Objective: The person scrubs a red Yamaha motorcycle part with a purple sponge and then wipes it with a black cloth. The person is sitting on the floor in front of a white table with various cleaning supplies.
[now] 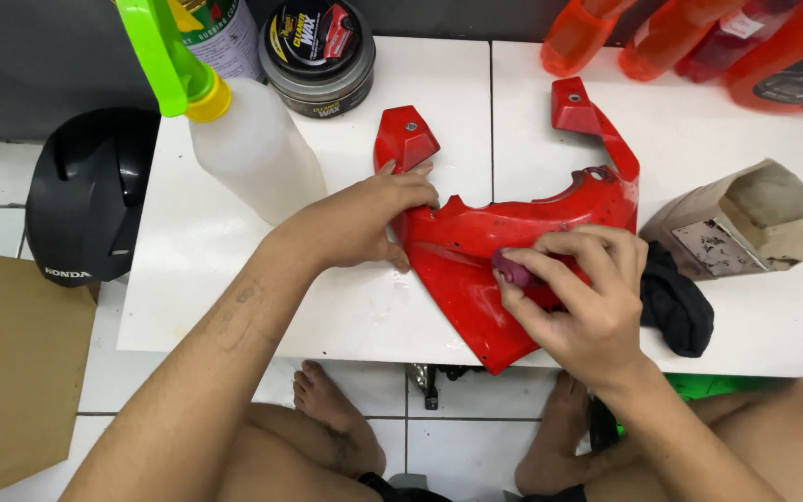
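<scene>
Our left hand (364, 223) presses flat on the red fairing panel (476, 270), whose long axis runs rightward under our right hand (578, 297), fingertips pinching a small purple pad (513, 270).

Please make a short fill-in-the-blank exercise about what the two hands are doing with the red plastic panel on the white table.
1. The left hand presses down on the ____ plastic panel.
2. The right hand pinches a small ____ pad against the panel.
3. A black ____ lies beside the right hand.
4. The spray bottle has a ____ trigger head.

Missing words: red; purple; cloth; green
</scene>
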